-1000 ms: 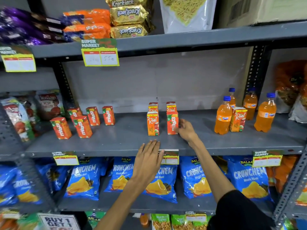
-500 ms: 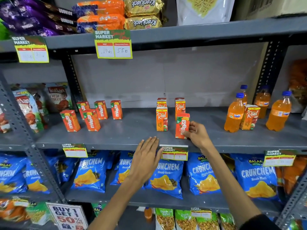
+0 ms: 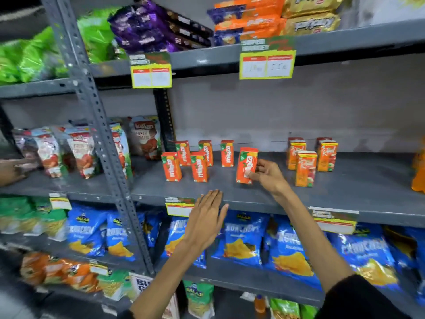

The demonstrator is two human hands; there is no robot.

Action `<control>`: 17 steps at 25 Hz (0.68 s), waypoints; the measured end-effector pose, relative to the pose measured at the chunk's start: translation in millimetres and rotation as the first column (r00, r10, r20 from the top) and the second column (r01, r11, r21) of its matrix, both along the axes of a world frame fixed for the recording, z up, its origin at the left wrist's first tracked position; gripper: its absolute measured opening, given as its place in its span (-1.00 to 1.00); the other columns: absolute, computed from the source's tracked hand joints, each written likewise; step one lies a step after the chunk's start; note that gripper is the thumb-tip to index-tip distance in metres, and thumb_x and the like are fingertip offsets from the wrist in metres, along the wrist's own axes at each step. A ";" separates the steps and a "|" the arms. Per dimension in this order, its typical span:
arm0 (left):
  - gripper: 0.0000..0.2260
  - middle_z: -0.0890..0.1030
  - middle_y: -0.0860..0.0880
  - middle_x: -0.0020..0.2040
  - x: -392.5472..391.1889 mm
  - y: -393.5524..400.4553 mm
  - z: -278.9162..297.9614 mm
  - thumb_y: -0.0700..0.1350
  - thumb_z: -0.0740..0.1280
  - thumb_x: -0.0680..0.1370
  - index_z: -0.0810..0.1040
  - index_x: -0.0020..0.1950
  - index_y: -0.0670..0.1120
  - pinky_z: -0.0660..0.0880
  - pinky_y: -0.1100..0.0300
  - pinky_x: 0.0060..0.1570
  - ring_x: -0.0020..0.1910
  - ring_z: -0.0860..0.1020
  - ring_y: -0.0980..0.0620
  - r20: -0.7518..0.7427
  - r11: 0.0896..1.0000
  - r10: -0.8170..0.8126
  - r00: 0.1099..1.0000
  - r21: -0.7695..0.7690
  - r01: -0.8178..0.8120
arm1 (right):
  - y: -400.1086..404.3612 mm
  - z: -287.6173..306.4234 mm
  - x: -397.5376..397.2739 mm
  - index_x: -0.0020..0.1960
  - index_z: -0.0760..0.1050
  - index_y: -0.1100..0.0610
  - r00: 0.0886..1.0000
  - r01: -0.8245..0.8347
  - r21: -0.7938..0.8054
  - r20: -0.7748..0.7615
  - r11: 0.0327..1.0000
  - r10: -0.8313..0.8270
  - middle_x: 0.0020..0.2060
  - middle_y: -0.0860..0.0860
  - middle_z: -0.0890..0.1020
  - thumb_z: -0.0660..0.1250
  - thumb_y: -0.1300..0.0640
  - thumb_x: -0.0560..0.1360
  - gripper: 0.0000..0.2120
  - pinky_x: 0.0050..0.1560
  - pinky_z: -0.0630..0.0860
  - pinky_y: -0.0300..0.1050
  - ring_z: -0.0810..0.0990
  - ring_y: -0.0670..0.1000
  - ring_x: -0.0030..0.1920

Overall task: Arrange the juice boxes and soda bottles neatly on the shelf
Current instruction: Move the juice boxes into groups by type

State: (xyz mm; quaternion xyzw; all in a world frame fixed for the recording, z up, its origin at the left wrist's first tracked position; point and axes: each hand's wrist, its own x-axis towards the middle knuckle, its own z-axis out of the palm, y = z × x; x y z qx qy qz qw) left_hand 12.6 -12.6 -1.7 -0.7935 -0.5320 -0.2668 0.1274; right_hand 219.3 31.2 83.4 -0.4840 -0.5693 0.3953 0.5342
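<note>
My right hand grips an orange Maaza juice box, upright and slightly tilted on the grey shelf, just right of the group of Maaza boxes. To the right, several orange Real juice boxes stand in a cluster. My left hand hovers flat with fingers together at the shelf's front edge, holding nothing. An orange soda bottle shows only partly at the right edge.
Blue Crunchem chip bags fill the shelf below. Ketchup pouches sit in the bay to the left behind a perforated upright post. Price tags hang from the upper shelf, which holds biscuit packs.
My right hand has carried the Maaza box leftward, away from the Real boxes and close to the Maaza group. The view has swung left, pushing the bottles nearly out of frame.
</note>
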 end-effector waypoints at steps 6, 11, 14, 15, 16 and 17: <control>-0.51 0.56 -0.13 0.38 -17.2 13.1 -4.5 0.08 0.01 0.68 0.50 0.42 -0.17 0.34 0.00 0.46 0.39 0.49 -0.08 0.017 0.998 -0.068 0.998 0.017 0.067 | 46.3 -7.5 -58.1 0.30 0.42 0.39 0.995 0.078 -0.023 0.066 0.997 -0.077 0.22 0.29 0.58 0.36 0.44 0.48 -0.60 -0.12 0.58 -0.29 0.63 0.17 0.10; -0.56 0.59 -0.15 0.34 -17.4 11.3 -7.1 0.04 0.07 0.68 0.52 0.38 -0.19 0.39 -0.04 0.42 0.35 0.53 -0.10 0.029 0.995 -0.067 0.997 0.071 0.064 | 56.2 -19.2 -59.5 0.34 0.42 0.33 0.990 0.073 -0.057 0.125 0.996 -0.065 0.26 0.24 0.58 0.37 0.38 0.49 -0.57 0.22 0.53 0.05 0.58 0.20 0.25; -0.56 0.59 -0.15 0.34 -18.0 10.3 -7.7 0.03 0.07 0.69 0.52 0.38 -0.20 0.39 -0.05 0.42 0.35 0.53 -0.10 0.030 0.994 -0.074 0.997 0.079 0.071 | 54.6 -22.8 -63.1 0.33 0.43 0.31 0.985 0.084 -0.019 0.155 0.996 -0.081 0.24 0.22 0.59 0.39 0.34 0.50 -0.58 0.20 0.53 -0.02 0.59 0.17 0.25; -0.56 0.59 -0.15 0.35 -18.2 10.5 -7.9 0.03 0.07 0.69 0.52 0.38 -0.20 0.38 -0.05 0.43 0.35 0.52 -0.10 0.042 0.994 -0.073 0.996 0.082 0.070 | 53.8 -24.2 -63.1 0.33 0.43 0.31 0.983 0.085 -0.011 0.163 0.996 -0.082 0.24 0.21 0.60 0.40 0.32 0.49 -0.57 0.19 0.53 -0.04 0.59 0.17 0.24; -0.56 0.58 -0.15 0.35 -17.9 10.5 -8.2 0.03 0.07 0.69 0.52 0.38 -0.20 0.38 -0.05 0.44 0.36 0.52 -0.10 0.052 0.994 -0.070 0.996 0.084 0.066 | 51.9 -23.9 -62.3 0.34 0.42 0.31 0.982 0.089 -0.008 0.168 0.996 -0.087 0.24 0.20 0.60 0.42 0.30 0.48 -0.54 0.20 0.53 -0.05 0.59 0.16 0.25; -0.55 0.58 -0.16 0.36 -17.0 10.5 -9.0 0.04 0.06 0.69 0.52 0.39 -0.20 0.37 -0.05 0.44 0.37 0.51 -0.11 0.057 0.994 -0.067 0.996 0.086 0.062 | 49.7 -24.4 -59.9 0.38 0.40 0.30 0.983 0.091 -0.012 0.161 0.996 -0.088 0.25 0.19 0.59 0.44 0.29 0.47 -0.49 0.22 0.52 -0.05 0.58 0.15 0.25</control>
